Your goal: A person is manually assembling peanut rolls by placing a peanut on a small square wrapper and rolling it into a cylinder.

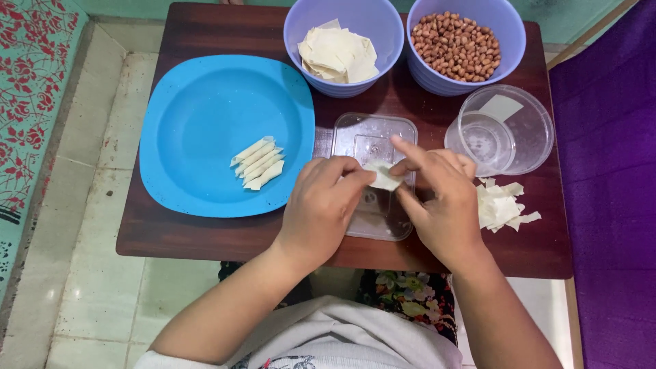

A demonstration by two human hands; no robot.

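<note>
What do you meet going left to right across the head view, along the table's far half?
Blue plate with rolled wrappers → bowl of wrapper sheets → bowl of peanuts → clear round container.

plate (198, 137) blue | bowls (355, 14) lilac | peanuts (454, 44) reddish-brown | table (205, 236) dark brown

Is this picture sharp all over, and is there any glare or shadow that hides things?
Head view: even, soft light, with only faint shadows under the blue plate; pale glare on the clear plastic lid and the clear round container; the left hand and right hand look slightly soft around the small dough wrapper, while the peanuts stay fairly crisp.
</note>
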